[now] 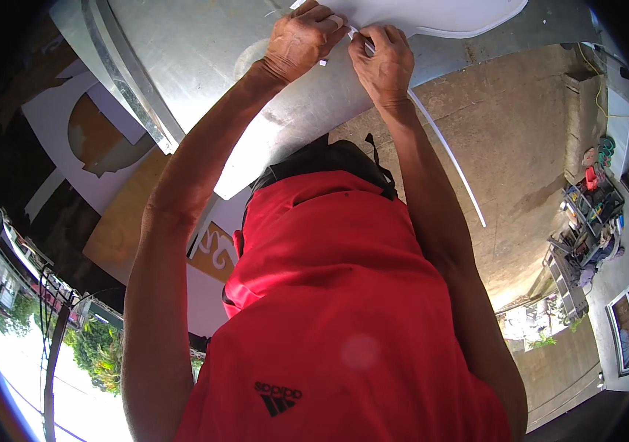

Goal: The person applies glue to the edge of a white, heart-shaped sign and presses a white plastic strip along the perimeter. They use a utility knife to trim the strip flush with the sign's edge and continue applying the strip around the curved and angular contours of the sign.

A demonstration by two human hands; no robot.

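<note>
At the metal table's near edge, both my hands are close together. My right hand (384, 62) is closed in a pinch on a narrow white strip (451, 155), whose long tail hangs past my right forearm over the floor. Just left of it, my left hand (303, 40) has its fingers closed on the strip's short bit between the hands. A wrap is round one left finger. Beyond both hands lies a white panel (447, 13) with a rounded outline and a raised rim of similar white strip. My fingertips partly hide where strip and panel meet.
The grey metal table (182, 55) carries a metal rail (126, 70) on the left and a small white scrap (322, 62). Cut white sheets (56, 118) lie lower left. On the right, cluttered shelves (591, 214) stand against the wall beyond a concrete floor (506, 118).
</note>
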